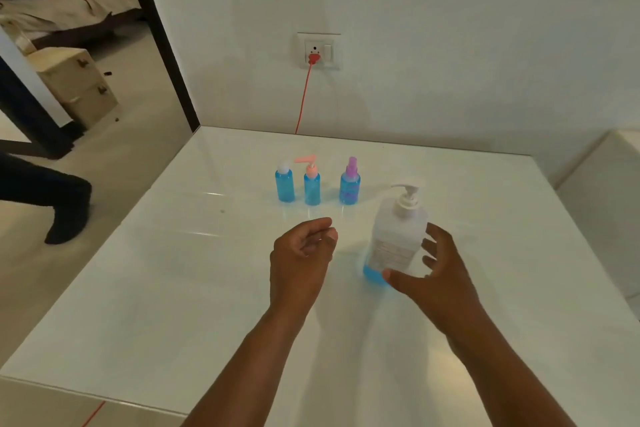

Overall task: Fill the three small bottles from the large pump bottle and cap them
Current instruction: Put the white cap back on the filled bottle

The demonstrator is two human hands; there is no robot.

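1. Clear plastic large pump bottle (394, 239), little blue liquid at its base, upright just left of the right hand (438, 270).
2. Right hand: fingers spread, uncurled, thumb at the bottle's base; actual contact cannot be told.
3. Left hand (303, 253): loosely curled, holding nothing, left of the bottle.
4. Beyond both hands: three small bottles (312, 185), blue-filled, capped, in a row on the white table (173, 305).
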